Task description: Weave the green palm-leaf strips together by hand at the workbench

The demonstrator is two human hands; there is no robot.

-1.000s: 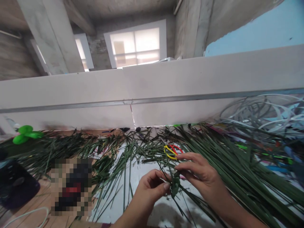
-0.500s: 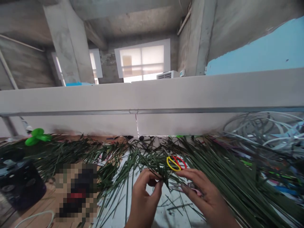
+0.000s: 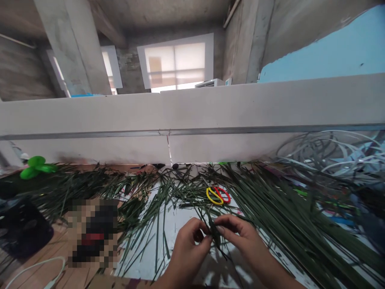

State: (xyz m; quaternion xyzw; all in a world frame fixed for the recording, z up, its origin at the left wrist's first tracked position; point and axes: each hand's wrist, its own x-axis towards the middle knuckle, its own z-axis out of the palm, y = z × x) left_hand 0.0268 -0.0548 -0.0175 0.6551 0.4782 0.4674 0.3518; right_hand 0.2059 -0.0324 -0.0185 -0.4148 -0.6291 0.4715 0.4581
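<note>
Between my hands is a small piece of folded dark green leaf strips (image 3: 214, 233), with thin ends sticking out above and below. My left hand (image 3: 192, 245) pinches its left side between thumb and forefinger. From the other side, my right hand (image 3: 240, 235) grips it with thumb and fingertips. Just beyond the hands lies a pair of scissors (image 3: 215, 196) with one yellow and one red handle, its blades among cut leaf scraps. Loose green strips (image 3: 164, 212) are scattered over the white surface left of my hands.
Long green leaves (image 3: 279, 216) lie in a thick bundle at the right. Coiled pale strips (image 3: 321, 154) are heaped behind them. On the left are a dark container (image 3: 25, 228), a bright green object (image 3: 36, 167) and a white cable (image 3: 57, 265). A white partition (image 3: 210, 108) spans the back.
My right hand has moved left from the pink-handled scissors to the leaf piece and now grips it. Those scissors no longer show. The view has tilted slightly down.
</note>
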